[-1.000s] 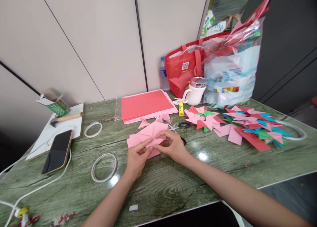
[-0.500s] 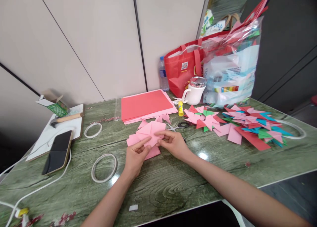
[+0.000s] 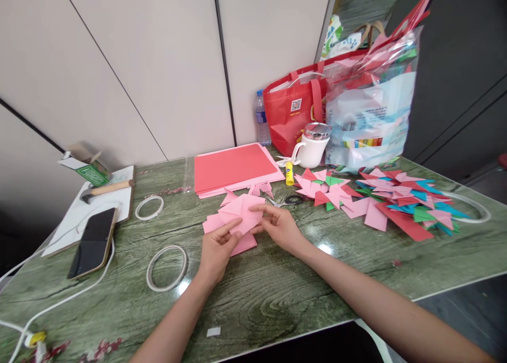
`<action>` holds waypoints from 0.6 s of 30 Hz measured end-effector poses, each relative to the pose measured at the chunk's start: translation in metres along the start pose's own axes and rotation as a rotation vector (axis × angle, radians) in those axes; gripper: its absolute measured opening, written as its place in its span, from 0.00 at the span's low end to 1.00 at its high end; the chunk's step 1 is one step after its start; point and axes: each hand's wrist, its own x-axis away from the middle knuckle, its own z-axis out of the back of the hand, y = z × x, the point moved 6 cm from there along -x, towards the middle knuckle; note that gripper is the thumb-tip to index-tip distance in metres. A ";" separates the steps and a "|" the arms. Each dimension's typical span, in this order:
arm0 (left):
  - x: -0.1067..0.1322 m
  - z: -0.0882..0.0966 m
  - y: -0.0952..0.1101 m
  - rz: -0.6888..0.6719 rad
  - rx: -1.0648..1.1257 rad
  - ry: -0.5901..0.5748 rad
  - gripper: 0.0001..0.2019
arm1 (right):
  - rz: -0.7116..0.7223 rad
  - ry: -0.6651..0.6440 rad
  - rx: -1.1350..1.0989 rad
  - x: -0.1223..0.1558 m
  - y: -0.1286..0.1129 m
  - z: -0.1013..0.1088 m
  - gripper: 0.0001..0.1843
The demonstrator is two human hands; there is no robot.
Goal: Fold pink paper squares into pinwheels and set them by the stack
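Note:
Both hands hold a folded pink paper piece (image 3: 242, 211) just above the green table (image 3: 257, 294). My left hand (image 3: 217, 247) pinches its near left edge, thumb on top. My right hand (image 3: 280, 227) grips its right side with curled fingers. Under the piece lie more pink paper squares (image 3: 245, 242). Scissors (image 3: 291, 199) lie just beyond my right hand, partly hidden.
A stack of red and pink sheets (image 3: 233, 167) lies behind. Folded coloured paper shapes (image 3: 380, 199) spread to the right. A white mug (image 3: 312, 146), glue stick (image 3: 289, 174), red bag (image 3: 295, 109) and plastic bag (image 3: 370, 114) stand at the back. Two tape rings (image 3: 166, 268), a phone (image 3: 92, 241) and cables lie left.
The pink piece has been lifted and turned slightly in my hands; my right hand shifted a little up and back. Everything else on the table stays put.

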 end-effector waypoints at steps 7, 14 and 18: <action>0.001 0.002 0.010 -0.066 -0.079 0.017 0.14 | 0.142 0.271 -0.100 -0.002 -0.016 0.026 0.07; 0.006 -0.002 0.025 -0.242 -0.313 -0.017 0.10 | 0.106 0.221 -0.052 -0.004 -0.016 0.021 0.10; 0.004 0.001 0.028 -0.309 -0.390 0.003 0.10 | 0.105 0.092 -0.009 -0.004 -0.015 0.012 0.08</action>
